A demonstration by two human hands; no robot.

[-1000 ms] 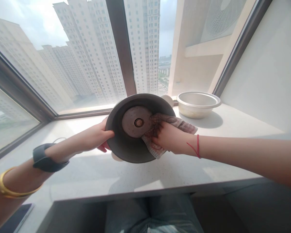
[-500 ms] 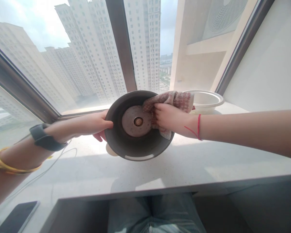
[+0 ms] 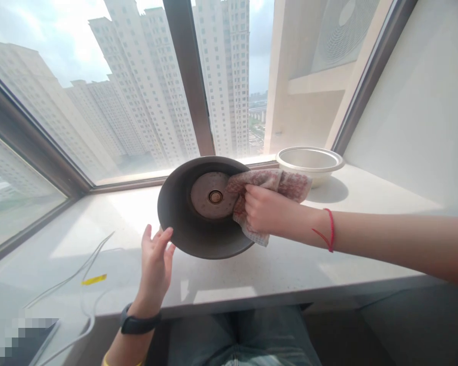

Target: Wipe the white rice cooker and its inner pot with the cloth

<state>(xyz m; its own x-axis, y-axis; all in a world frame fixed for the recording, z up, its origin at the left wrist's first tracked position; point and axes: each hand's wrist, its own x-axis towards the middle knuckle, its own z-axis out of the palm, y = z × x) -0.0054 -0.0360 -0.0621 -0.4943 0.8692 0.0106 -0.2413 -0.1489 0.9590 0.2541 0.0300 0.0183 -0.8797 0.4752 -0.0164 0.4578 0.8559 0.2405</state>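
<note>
A dark, round, deep pot (image 3: pixel 198 239) is tipped so that its inside faces me. A pale metal disc (image 3: pixel 202 201) with a small round centre piece lies at its bottom. My right hand (image 3: pixel 265 208) is closed on a red-and-white patterned cloth (image 3: pixel 290 184), pressed at the pot's right rim and inner wall. Just at the lower left rim is my left hand (image 3: pixel 156 259), its fingers spread and the fingertips at or close to the edge. Whether they touch it I cannot tell.
A cream bowl (image 3: pixel 316 175) with a wide rim stands at the right on the white sill (image 3: pixel 290 267). A thin cable (image 3: pixel 89 325), a yellow tag (image 3: pixel 94 279) and a partly pixelated dark flat object (image 3: pixel 30 340) lie at the left. Window frames (image 3: pixel 191 76) rise behind.
My left hand has let go of the pot's left side and moved down to its lower left rim, fingers now spread. The pot sits slightly lower and left; my right hand and the cloth are lower.
</note>
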